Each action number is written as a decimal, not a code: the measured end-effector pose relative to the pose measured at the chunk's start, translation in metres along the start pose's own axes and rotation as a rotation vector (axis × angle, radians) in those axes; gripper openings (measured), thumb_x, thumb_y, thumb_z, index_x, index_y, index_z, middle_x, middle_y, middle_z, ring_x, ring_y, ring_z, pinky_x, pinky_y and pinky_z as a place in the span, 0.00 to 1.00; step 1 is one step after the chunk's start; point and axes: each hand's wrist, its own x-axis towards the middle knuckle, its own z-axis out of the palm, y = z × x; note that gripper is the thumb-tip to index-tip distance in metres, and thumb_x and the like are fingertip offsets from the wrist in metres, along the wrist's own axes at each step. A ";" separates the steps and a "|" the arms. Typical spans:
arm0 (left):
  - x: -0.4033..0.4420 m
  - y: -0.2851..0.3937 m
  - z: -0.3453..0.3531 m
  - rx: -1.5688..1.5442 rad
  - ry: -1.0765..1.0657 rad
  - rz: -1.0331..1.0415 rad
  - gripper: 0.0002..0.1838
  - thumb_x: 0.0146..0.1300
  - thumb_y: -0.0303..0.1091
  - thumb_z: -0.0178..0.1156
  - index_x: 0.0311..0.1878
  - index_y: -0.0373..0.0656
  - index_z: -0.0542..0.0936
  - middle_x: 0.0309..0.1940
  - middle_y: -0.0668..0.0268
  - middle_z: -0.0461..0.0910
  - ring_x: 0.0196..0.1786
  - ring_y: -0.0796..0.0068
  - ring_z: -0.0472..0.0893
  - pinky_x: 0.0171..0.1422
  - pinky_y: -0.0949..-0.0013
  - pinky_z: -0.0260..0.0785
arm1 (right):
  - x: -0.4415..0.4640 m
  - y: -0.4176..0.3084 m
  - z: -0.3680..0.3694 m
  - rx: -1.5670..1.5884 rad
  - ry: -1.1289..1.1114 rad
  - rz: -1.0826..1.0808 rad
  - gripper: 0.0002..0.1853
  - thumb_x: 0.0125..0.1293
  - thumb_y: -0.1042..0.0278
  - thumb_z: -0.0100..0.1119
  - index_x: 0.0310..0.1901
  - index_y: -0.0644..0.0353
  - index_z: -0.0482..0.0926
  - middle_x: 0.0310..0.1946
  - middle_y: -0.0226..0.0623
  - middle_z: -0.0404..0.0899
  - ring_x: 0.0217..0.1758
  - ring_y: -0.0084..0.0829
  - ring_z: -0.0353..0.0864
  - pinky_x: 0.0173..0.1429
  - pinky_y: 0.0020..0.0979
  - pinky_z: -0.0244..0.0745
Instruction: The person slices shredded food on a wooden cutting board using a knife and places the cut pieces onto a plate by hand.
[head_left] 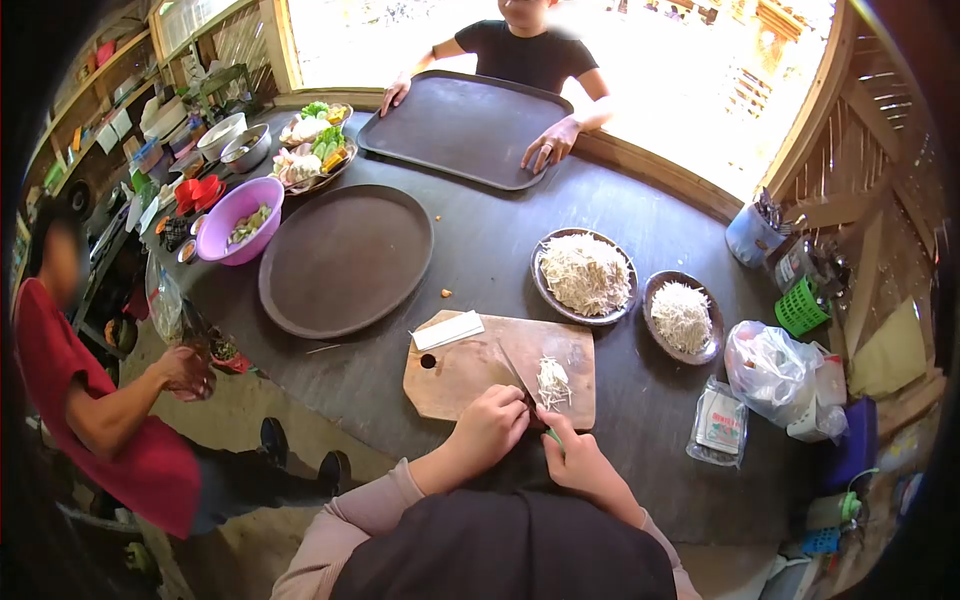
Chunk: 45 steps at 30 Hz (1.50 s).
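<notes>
In my right hand (580, 458) is a knife (516, 372), its blade pointing away from me over a wooden cutting board (430, 395). My left hand (488, 428) is closed at the board's near edge, fingers bunched against the left side of the blade; what they hold is hidden. Thin white shreds (553, 383) lie in a small pile right of the blade. Flat white slabs (447, 330) rest at the board's far left, above its round hole. Beyond the board sits a bowl of white shreds (585, 273), with a smaller bowl of shreds (682, 318) to its right.
A round brown tray (347, 260) and a purple bowl (240, 222) stand at left, near vegetable plates (318, 165). Across the table, a person holds a rectangular tray (465, 125). Another person in red (110, 410) stands left. Plastic bags (770, 370) lie right.
</notes>
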 end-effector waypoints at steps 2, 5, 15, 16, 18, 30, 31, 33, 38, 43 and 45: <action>0.000 0.001 -0.001 -0.007 0.000 -0.011 0.05 0.58 0.26 0.65 0.34 0.34 0.82 0.41 0.55 0.82 0.46 0.54 0.81 0.52 0.59 0.75 | 0.003 -0.007 -0.003 -0.002 -0.047 0.051 0.23 0.69 0.73 0.56 0.65 0.55 0.70 0.30 0.59 0.81 0.35 0.59 0.83 0.39 0.47 0.77; -0.002 -0.002 0.001 -0.007 0.024 0.003 0.05 0.58 0.26 0.65 0.34 0.34 0.82 0.41 0.55 0.82 0.46 0.54 0.81 0.52 0.59 0.75 | -0.002 -0.009 -0.009 -0.042 -0.048 -0.040 0.22 0.68 0.75 0.55 0.64 0.58 0.70 0.27 0.60 0.79 0.30 0.59 0.82 0.34 0.52 0.76; 0.001 0.001 -0.003 -0.011 -0.024 -0.045 0.05 0.58 0.26 0.65 0.34 0.34 0.82 0.40 0.55 0.82 0.46 0.54 0.81 0.53 0.58 0.75 | 0.001 -0.008 -0.009 -0.012 -0.076 0.015 0.23 0.69 0.74 0.56 0.65 0.55 0.70 0.30 0.59 0.80 0.33 0.60 0.82 0.37 0.47 0.77; 0.001 0.000 -0.001 -0.003 -0.011 -0.027 0.04 0.58 0.25 0.65 0.34 0.34 0.82 0.40 0.55 0.81 0.46 0.54 0.81 0.53 0.59 0.75 | -0.002 -0.007 -0.007 -0.020 -0.061 -0.013 0.22 0.69 0.75 0.55 0.65 0.56 0.70 0.27 0.59 0.80 0.31 0.59 0.82 0.35 0.49 0.76; -0.001 0.000 -0.001 0.002 -0.003 -0.014 0.04 0.57 0.25 0.65 0.34 0.34 0.82 0.40 0.55 0.81 0.46 0.54 0.81 0.53 0.59 0.74 | -0.003 -0.003 -0.003 -0.024 -0.050 -0.035 0.22 0.68 0.75 0.55 0.64 0.58 0.70 0.25 0.59 0.79 0.29 0.58 0.82 0.33 0.51 0.75; -0.002 0.002 -0.002 -0.006 0.003 -0.010 0.05 0.58 0.25 0.66 0.34 0.34 0.82 0.41 0.55 0.82 0.47 0.54 0.81 0.53 0.59 0.75 | 0.000 -0.005 -0.001 0.011 -0.031 0.033 0.23 0.69 0.74 0.56 0.66 0.55 0.70 0.27 0.61 0.79 0.32 0.60 0.82 0.37 0.48 0.76; -0.002 0.003 -0.003 -0.009 -0.013 -0.031 0.05 0.58 0.26 0.65 0.34 0.34 0.82 0.41 0.55 0.82 0.47 0.54 0.81 0.54 0.59 0.75 | 0.002 -0.008 -0.001 0.022 -0.039 0.034 0.24 0.69 0.73 0.56 0.66 0.54 0.70 0.27 0.61 0.79 0.33 0.60 0.82 0.37 0.48 0.76; -0.002 0.003 -0.002 -0.010 -0.025 -0.044 0.05 0.58 0.26 0.65 0.34 0.34 0.83 0.42 0.55 0.82 0.47 0.54 0.81 0.54 0.59 0.75 | 0.000 -0.008 -0.003 0.030 -0.041 0.028 0.24 0.69 0.73 0.56 0.66 0.54 0.69 0.28 0.61 0.79 0.33 0.60 0.82 0.38 0.48 0.76; -0.006 -0.002 0.001 0.010 0.003 0.000 0.05 0.58 0.26 0.65 0.35 0.34 0.83 0.42 0.56 0.82 0.47 0.54 0.81 0.54 0.58 0.75 | -0.002 -0.006 -0.001 -0.020 -0.034 -0.003 0.21 0.69 0.74 0.55 0.63 0.58 0.70 0.26 0.62 0.78 0.30 0.60 0.82 0.34 0.52 0.74; -0.005 0.002 -0.002 0.020 -0.038 -0.019 0.06 0.58 0.27 0.65 0.35 0.34 0.83 0.44 0.56 0.82 0.49 0.54 0.81 0.56 0.58 0.75 | 0.000 -0.012 -0.004 -0.002 -0.025 -0.028 0.21 0.69 0.74 0.55 0.63 0.57 0.69 0.26 0.62 0.79 0.31 0.60 0.82 0.34 0.53 0.74; -0.003 0.000 -0.002 0.036 -0.033 -0.016 0.06 0.59 0.27 0.65 0.35 0.34 0.82 0.45 0.56 0.81 0.50 0.53 0.80 0.57 0.58 0.74 | 0.001 -0.012 -0.008 -0.002 -0.037 -0.049 0.21 0.69 0.74 0.55 0.63 0.58 0.69 0.26 0.61 0.79 0.30 0.60 0.82 0.33 0.53 0.74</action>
